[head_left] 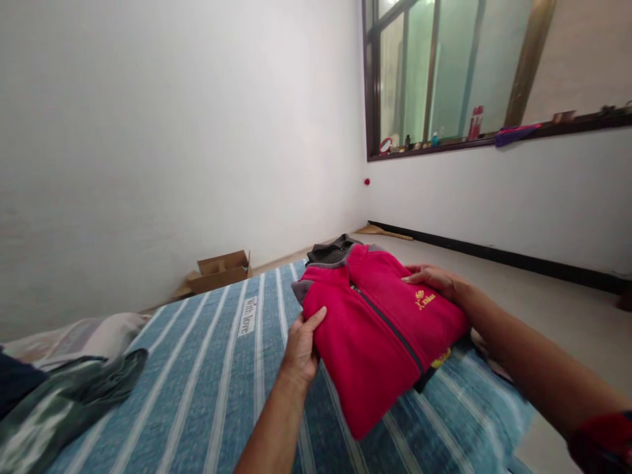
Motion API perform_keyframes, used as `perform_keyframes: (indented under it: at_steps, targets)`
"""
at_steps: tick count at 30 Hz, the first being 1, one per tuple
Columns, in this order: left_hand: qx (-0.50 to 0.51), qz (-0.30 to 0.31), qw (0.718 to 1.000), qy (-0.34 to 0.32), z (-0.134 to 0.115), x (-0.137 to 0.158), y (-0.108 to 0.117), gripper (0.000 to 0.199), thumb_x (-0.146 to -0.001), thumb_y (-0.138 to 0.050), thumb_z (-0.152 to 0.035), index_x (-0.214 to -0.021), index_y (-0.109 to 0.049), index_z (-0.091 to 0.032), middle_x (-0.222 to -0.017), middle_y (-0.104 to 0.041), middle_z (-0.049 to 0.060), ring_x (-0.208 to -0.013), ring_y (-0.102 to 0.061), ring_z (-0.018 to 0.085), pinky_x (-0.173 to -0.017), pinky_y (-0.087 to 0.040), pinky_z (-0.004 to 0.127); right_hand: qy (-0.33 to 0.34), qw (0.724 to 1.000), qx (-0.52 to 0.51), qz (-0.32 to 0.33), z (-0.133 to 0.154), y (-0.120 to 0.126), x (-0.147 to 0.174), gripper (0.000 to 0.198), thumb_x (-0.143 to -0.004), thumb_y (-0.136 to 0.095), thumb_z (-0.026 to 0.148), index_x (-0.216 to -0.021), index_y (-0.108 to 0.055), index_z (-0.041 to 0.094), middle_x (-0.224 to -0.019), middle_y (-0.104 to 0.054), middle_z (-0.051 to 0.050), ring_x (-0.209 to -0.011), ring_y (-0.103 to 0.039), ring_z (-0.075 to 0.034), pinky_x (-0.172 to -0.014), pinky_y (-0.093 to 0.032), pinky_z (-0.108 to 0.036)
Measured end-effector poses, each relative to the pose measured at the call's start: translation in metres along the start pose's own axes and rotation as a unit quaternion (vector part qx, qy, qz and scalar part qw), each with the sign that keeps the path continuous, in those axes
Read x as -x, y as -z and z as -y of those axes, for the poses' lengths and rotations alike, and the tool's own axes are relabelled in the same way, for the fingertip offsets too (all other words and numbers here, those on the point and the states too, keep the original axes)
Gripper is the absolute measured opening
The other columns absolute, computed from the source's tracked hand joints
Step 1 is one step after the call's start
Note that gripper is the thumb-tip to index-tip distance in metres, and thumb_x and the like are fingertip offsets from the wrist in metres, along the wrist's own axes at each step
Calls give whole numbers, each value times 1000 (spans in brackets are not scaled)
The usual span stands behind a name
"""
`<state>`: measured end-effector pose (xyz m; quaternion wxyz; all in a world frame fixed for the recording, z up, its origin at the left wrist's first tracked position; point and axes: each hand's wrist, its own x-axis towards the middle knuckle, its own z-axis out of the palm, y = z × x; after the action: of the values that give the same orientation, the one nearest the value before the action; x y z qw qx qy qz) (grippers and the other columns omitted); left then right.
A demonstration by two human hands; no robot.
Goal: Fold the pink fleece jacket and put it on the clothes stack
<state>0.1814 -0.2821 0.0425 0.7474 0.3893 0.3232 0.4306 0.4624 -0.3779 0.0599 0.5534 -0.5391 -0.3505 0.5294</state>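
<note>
A folded red zip-up jacket (375, 316) with a grey collar lining and yellow lettering is between my two hands, front side up. My left hand (302, 349) grips its left edge, thumb on top and fingers underneath. On the opposite edge, my right hand (434, 280) holds the fabric near the lettering, its thumb and fingers partly over the top. Just behind the collar lies a dark grey folded garment (333, 250). Under the jacket's lower right side, a bit of black and yellow cloth (441, 359) shows; most of it is hidden.
A blue and white striped sheet (197, 375) covers the bed. Dark green clothing (93, 388) and a pale striped cloth (93, 336) lie at the left. Beyond the bed stand an open cardboard box (220, 273) and a broom (382, 231) on the floor. Small items line the windowsill (444, 145).
</note>
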Motion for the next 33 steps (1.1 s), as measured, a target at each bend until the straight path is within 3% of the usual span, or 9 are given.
perform_keyframes:
  at_steps: [5, 9, 12, 15, 22, 33]
  targets:
    - [40, 22, 999, 21, 34, -37, -57, 40, -69, -69, -16, -108, -60, -11, -85, -71, 11, -68, -68, 20, -68, -56, 33, -26, 998, 50, -28, 25, 73, -12, 43, -69, -64, 11, -112, -60, 18, -89, -71, -6, -70, -68, -18, -71, -55, -33]
    - [44, 9, 997, 68, 70, -58, -75, 36, -68, -68, -14, -104, -62, -11, -82, -71, 10, -67, -68, 20, -68, -56, 33, -60, 991, 94, -78, 8, 107, -25, 36, -69, -62, 12, -104, -65, 18, -85, -72, -5, -70, -68, -19, -72, -55, -33]
    - [16, -7, 992, 121, 92, -65, -71, 33, -66, -69, -13, -99, -64, -10, -79, -71, 11, -66, -68, 21, -66, -55, 33, -94, 982, 120, -111, -18, 116, -35, 28, -68, -61, 13, -95, -69, 17, -77, -72, -6, -68, -67, -20, -71, -56, -32]
    - [4, -7, 991, 131, 98, -65, -67, 34, -65, -71, -16, -98, -65, -11, -81, -71, 11, -65, -67, 22, -63, -55, 34, -88, 980, 123, -126, -34, 123, -42, 27, -67, -62, 14, -92, -69, 16, -77, -72, -6, -67, -67, -19, -69, -55, -29]
    - [-7, -9, 991, 132, 95, -61, -78, 34, -66, -70, -19, -100, -65, -11, -77, -70, 10, -60, -66, 21, -57, -54, 33, -74, 977, 132, -151, -33, 144, -44, 33, -65, -65, 16, -98, -68, 16, -85, -72, -8, -70, -67, -20, -68, -56, -30]
    - [-26, -1, 991, 128, 115, -61, -70, 38, -63, -74, -30, -95, -65, -12, -80, -70, 11, -59, -65, 21, -54, -52, 33, -74, 961, 188, -191, -49, 144, -39, 21, -67, -67, 22, -86, -70, 15, -82, -72, -9, -70, -68, -21, -68, -56, -31]
